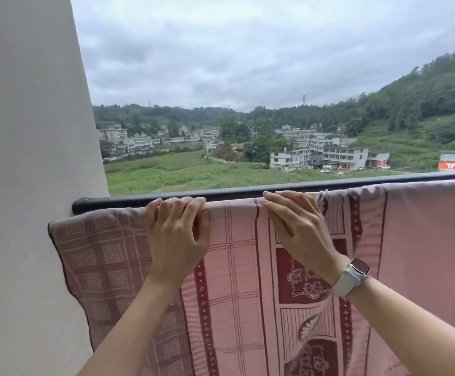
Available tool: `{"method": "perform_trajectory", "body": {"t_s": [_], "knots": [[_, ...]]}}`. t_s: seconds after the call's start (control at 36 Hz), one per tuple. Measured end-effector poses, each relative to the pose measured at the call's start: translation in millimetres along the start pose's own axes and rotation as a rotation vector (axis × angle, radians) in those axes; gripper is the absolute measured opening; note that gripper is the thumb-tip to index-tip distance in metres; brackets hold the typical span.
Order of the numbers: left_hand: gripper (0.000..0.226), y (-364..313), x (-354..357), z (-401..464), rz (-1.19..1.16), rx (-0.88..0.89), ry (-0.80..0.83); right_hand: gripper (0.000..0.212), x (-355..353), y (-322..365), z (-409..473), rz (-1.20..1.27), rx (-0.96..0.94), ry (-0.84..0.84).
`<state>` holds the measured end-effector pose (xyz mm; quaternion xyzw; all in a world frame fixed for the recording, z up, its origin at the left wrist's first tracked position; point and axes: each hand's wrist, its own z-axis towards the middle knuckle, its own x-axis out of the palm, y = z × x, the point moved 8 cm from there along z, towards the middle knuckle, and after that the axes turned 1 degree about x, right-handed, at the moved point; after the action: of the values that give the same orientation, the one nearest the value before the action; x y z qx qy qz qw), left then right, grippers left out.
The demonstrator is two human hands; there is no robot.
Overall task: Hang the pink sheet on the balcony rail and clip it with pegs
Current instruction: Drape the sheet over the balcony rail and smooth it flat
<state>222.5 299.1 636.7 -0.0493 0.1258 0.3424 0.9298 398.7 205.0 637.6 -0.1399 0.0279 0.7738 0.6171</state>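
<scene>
Two bare forearms rose from the lower edge of the view toward the rail, the right one bearing a white-strapped watch (353, 275) at the wrist. Left hand (177, 232) lay palm-down at the top fold of the pink sheet (237, 267), its fingers curled and slightly apart, hooked over the fabric at the rail, the thumb lying against the cloth below. Right hand (299, 226) lay just beside it, flat on the sheet, fingers extended and close together with tips at the fold. Neither hand pinched anything else. Pink sheet hung draped over the dark balcony rail (248, 192), its long axis running along the rail from the left end near the grey wall (31, 158) toward the right edge of the view, its patterned face toward the camera and its free length falling straight down. Its left corner sagged below the rail end, against the wall. Beyond the rail lay fields, buildings (329, 154) and wooded hills under overcast sky.
</scene>
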Motion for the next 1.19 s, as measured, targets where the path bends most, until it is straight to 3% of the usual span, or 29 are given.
{"method": "perform_trajectory", "body": {"t_s": [0.11, 0.25, 0.36, 0.47, 0.58, 0.72, 0.81, 0.97, 1.08, 1.19], "knots": [[0.034, -30, 11, 15, -0.039, -0.082, 0.088, 0.031, -33, -38, -14, -0.089, 0.006, 0.048], [0.038, -106, 50, 27, -0.158, 0.114, 0.267, 0.042, -80, -132, -28, -0.284, 0.261, 0.189], [0.042, -166, 78, 35, -0.151, 0.230, 0.321, 0.045, -111, -182, -38, -0.304, 0.316, 0.293], [0.041, -226, 105, 48, -0.171, 0.250, 0.330, 0.025, -127, -202, -41, -0.173, 0.247, 0.290], [0.028, -260, 129, 50, -0.196, 0.179, 0.245, 0.003, -135, -212, -36, -0.064, 0.209, 0.194], [0.013, -266, 119, 37, -0.255, 0.105, -0.008, 0.008, -140, -205, -44, -0.089, 0.081, 0.178], [0.011, -271, 111, 23, -0.233, 0.170, -0.024, 0.011, -146, -197, -63, -0.012, 0.023, 0.175], [0.031, -286, 119, 32, -0.077, 0.157, 0.196, 0.017, -151, -208, -66, 0.115, -0.039, 0.295], [0.020, -315, 138, 63, -0.121, 0.132, 0.268, 0.021, -173, -257, -61, -0.070, 0.088, 0.178], [0.039, -345, 175, 83, -0.111, 0.162, 0.381, 0.040, -187, -313, -71, -0.210, 0.238, 0.231]]}}
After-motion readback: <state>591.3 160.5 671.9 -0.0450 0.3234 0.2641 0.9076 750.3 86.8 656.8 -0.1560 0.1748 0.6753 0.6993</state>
